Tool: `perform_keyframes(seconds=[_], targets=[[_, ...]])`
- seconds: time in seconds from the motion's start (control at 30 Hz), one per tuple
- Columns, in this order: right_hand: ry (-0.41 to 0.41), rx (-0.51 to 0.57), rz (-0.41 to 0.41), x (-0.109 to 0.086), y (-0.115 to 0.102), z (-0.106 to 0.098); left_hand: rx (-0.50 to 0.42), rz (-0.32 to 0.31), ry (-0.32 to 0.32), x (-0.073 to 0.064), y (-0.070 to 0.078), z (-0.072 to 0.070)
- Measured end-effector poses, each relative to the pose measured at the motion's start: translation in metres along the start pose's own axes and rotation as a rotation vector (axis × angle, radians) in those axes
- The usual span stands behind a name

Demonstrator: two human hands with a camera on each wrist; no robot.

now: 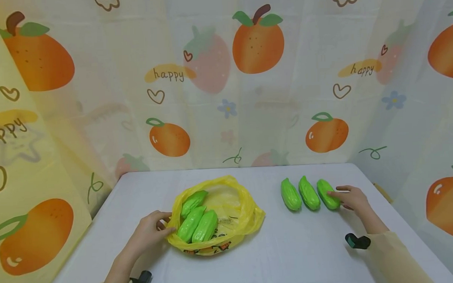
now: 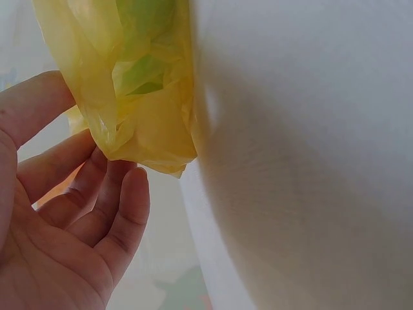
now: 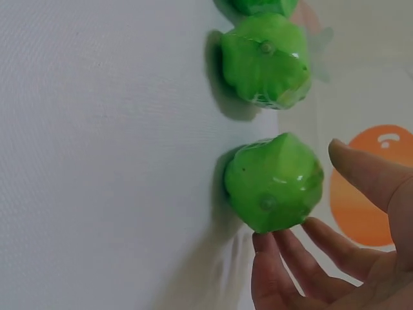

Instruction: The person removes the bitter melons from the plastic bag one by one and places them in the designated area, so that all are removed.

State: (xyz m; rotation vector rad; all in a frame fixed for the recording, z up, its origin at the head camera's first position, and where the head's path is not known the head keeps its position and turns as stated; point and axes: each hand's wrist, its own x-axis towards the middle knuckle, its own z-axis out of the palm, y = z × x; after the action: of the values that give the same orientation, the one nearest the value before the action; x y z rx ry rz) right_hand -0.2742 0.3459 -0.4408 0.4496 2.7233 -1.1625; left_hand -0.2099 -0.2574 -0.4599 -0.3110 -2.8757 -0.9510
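Observation:
On the left, my left hand (image 1: pixel 149 229) pinches the near-left rim of a yellow plastic bag (image 1: pixel 251 217) between thumb and fingers. The left wrist view shows the thin yellow film (image 2: pixel 155 129) caught there. Inside the bag's wide mouth lie three shiny green zucchini-like vegetables (image 1: pixel 205 226). To the right, three more stand in a row on the table. My right hand (image 1: pixel 353 200) is at the rightmost zucchini (image 1: pixel 327 194). In the right wrist view its fingertips touch one side of this zucchini (image 3: pixel 274 181), while the thumb stands apart from it.
A white-covered table (image 1: pixel 283 256) carries everything. The middle zucchini (image 1: pixel 308 193) and the left one (image 1: pixel 290 194) lie close beside the rightmost. A fruit-printed curtain (image 1: pixel 248 107) hangs behind the table and along both sides.

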Motion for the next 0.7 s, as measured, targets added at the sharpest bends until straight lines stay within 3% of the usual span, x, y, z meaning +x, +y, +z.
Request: perform_keyframes(seconds=[0.27, 0.43, 0.7], targets=[[-0.003, 0.022, -0.027, -0.008, -0.002, -0.012, -0.005, 0.001, 0.0, 0.0, -0.001, 0.001], [0.047, 0.029, -0.028, -0.006, 0.0, -0.016, -0.005, -0.009, -0.004, 0.0, -0.001, 0.001], [0.047, 0.041, -0.139, -0.036, -0.02, -0.023, -0.007, 0.002, 0.0, 0.0, 0.0, 0.0]])
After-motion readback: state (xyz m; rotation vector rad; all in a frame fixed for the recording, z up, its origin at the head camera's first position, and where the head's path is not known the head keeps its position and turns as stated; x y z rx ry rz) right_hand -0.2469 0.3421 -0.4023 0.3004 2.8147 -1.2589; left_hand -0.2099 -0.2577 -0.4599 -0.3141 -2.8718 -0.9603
